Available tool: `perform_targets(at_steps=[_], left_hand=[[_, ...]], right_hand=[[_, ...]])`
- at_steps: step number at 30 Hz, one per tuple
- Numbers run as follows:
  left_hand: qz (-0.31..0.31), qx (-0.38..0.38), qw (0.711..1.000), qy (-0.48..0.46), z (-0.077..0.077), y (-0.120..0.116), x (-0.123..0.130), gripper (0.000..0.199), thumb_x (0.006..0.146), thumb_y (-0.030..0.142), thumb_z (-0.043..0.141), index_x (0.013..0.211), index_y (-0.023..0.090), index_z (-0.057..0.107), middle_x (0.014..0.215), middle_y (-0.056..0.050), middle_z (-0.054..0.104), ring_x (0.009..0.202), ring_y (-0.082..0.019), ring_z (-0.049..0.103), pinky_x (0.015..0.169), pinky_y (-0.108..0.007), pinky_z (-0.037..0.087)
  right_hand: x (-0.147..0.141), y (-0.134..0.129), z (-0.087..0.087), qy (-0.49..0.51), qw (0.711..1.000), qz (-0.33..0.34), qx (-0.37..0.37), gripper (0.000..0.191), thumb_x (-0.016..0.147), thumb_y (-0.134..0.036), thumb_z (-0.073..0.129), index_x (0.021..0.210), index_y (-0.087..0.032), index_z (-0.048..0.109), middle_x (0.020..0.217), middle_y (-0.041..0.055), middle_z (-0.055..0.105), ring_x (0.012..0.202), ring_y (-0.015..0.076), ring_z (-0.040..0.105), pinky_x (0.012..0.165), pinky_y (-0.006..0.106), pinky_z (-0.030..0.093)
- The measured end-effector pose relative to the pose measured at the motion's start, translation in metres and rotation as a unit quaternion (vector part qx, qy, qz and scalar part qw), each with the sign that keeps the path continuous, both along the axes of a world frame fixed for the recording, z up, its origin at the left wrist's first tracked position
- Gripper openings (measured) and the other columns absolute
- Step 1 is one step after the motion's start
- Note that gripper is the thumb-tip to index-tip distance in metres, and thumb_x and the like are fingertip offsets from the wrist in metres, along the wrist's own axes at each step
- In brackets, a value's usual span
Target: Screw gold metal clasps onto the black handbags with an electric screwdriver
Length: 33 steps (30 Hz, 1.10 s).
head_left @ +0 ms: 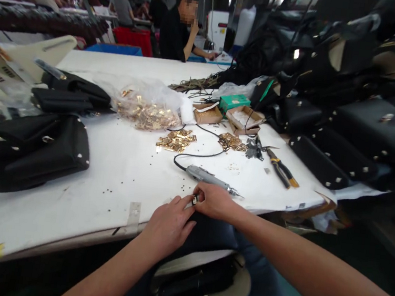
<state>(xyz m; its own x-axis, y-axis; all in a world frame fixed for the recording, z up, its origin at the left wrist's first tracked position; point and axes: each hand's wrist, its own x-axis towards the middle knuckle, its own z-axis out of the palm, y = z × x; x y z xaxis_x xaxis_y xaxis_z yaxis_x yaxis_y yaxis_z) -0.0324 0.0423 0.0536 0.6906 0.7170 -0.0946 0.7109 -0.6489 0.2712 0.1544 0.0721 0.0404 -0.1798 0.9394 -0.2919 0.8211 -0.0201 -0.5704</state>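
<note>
My left hand (170,224) and my right hand (214,202) meet at the table's front edge. Between their fingertips is a small dark piece with a shiny metal fitting (195,199); its exact kind is too small to make out. Both hands have their fingers closed around it, the right in a pinch. Below them, on my lap, rests a black leather bag (216,232), its mouth gaping and pale lining showing. Just beyond my right hand lies a grey electric screwdriver (203,173), its cord trailing back and its bit pointing right.
Gold metal fittings lie in piles (177,140) and in a clear plastic bag (151,111). Pliers (281,170) and small cardboard boxes (207,114) are at right. Black bags (39,148) stand left, more (325,159) right. A person (176,30) sits across the white table (109,166).
</note>
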Motion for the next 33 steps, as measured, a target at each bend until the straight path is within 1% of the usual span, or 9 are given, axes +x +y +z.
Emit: perform_targets(at_steps=[5, 8, 12, 15, 17, 21, 26, 30, 33], left_hand=[[0.018, -0.014, 1.0, 0.008, 0.0, 0.0, 0.002, 0.035, 0.091, 0.026, 0.062, 0.126, 0.026, 0.066, 0.148, -0.006, 0.057, 0.124, -0.028, 0.058, 0.102, -0.046, 0.055], [0.028, 0.009, 1.0, 0.002, -0.007, -0.004, 0.002, 0.04, 0.091, 0.026, 0.063, 0.131, 0.024, 0.064, 0.149, -0.007, 0.056, 0.122, -0.03, 0.059, 0.1, -0.049, 0.056], [0.037, 0.068, 0.996, -0.036, -0.023, -0.01, 0.0, 0.035, 0.094, 0.029, 0.062, 0.128, 0.023, 0.067, 0.148, -0.007, 0.059, 0.118, -0.031, 0.061, 0.096, -0.05, 0.057], [0.042, 0.108, 0.991, -0.073, -0.034, -0.012, -0.001, 0.03, 0.094, 0.031, 0.063, 0.122, 0.022, 0.069, 0.144, -0.008, 0.062, 0.113, -0.031, 0.062, 0.092, -0.05, 0.058], [0.045, 0.13, 0.986, -0.098, -0.039, -0.012, -0.001, 0.026, 0.093, 0.031, 0.065, 0.117, 0.022, 0.071, 0.14, -0.008, 0.065, 0.11, -0.031, 0.063, 0.089, -0.049, 0.058], [0.045, 0.164, 0.976, -0.134, -0.044, -0.011, 0.0, 0.022, 0.092, 0.028, 0.066, 0.113, 0.023, 0.071, 0.136, -0.007, 0.067, 0.106, -0.029, 0.064, 0.087, -0.048, 0.056], [0.039, 0.182, 0.97, -0.154, -0.049, -0.009, -0.001, 0.02, 0.093, 0.025, 0.064, 0.112, 0.025, 0.069, 0.136, -0.006, 0.067, 0.104, -0.027, 0.064, 0.082, -0.045, 0.055], [0.028, 0.204, 0.965, -0.163, -0.051, -0.005, -0.004, 0.023, 0.091, 0.024, 0.066, 0.114, 0.026, 0.069, 0.135, -0.005, 0.068, 0.112, -0.028, 0.063, 0.088, -0.045, 0.054], [0.013, 0.217, 0.963, -0.159, -0.053, -0.002, -0.006, 0.025, 0.09, 0.026, 0.068, 0.115, 0.027, 0.068, 0.133, -0.004, 0.069, 0.118, -0.028, 0.062, 0.096, -0.048, 0.053]], right_hand=[[0.0, -0.01, 0.001, -0.009, 0.998, 0.024, 0.058, 0.03, 0.079, -0.021, 0.063, 0.107, -0.022, 0.075, 0.088, 0.0043, 0.075, 0.082, 0.0223, 0.068, 0.067, 0.03, 0.043], [0.012, -0.017, 0.006, 0.046, 0.996, 0.014, 0.08, 0.038, 0.08, -0.022, 0.064, 0.117, -0.023, 0.073, 0.091, 0.0033, 0.076, 0.08, 0.0198, 0.067, 0.07, 0.028, 0.046], [0.053, -0.022, 0.013, 0.106, 0.981, -0.074, 0.144, 0.024, 0.085, -0.029, 0.065, 0.106, -0.023, 0.076, 0.089, 0.0024, 0.075, 0.078, 0.0183, 0.066, 0.073, 0.028, 0.048], [0.09, -0.018, 0.013, 0.064, 0.977, -0.126, 0.16, 0.019, 0.085, -0.029, 0.064, 0.097, -0.021, 0.076, 0.084, 0.0027, 0.073, 0.077, 0.0187, 0.065, 0.074, 0.029, 0.047], [0.107, -0.011, 0.011, 0.032, 0.977, -0.135, 0.161, 0.019, 0.086, -0.03, 0.064, 0.096, -0.021, 0.077, 0.084, 0.0025, 0.074, 0.077, 0.0187, 0.065, 0.074, 0.03, 0.046], [0.117, 0.014, 0.009, -0.02, 0.98, -0.117, 0.159, 0.021, 0.09, -0.035, 0.061, 0.094, -0.024, 0.077, 0.09, 0.0009, 0.075, 0.082, 0.0176, 0.066, 0.074, 0.028, 0.046], [0.134, 0.069, 0.005, -0.098, 0.976, -0.144, 0.132, 0.02, 0.089, -0.034, 0.062, 0.096, -0.026, 0.079, 0.097, 0.001, 0.077, 0.087, 0.0189, 0.067, 0.07, 0.027, 0.043], [0.161, 0.11, -0.001, -0.157, 0.963, -0.18, 0.121, 0.026, 0.087, -0.032, 0.063, 0.109, -0.026, 0.077, 0.106, 0.0047, 0.076, 0.093, 0.022, 0.066, 0.07, 0.028, 0.042], [0.172, 0.129, -0.006, -0.187, 0.959, -0.184, 0.108, 0.026, 0.089, -0.035, 0.062, 0.108, -0.026, 0.077, 0.106, 0.0065, 0.075, 0.093, 0.0233, 0.066, 0.069, 0.028, 0.042]])
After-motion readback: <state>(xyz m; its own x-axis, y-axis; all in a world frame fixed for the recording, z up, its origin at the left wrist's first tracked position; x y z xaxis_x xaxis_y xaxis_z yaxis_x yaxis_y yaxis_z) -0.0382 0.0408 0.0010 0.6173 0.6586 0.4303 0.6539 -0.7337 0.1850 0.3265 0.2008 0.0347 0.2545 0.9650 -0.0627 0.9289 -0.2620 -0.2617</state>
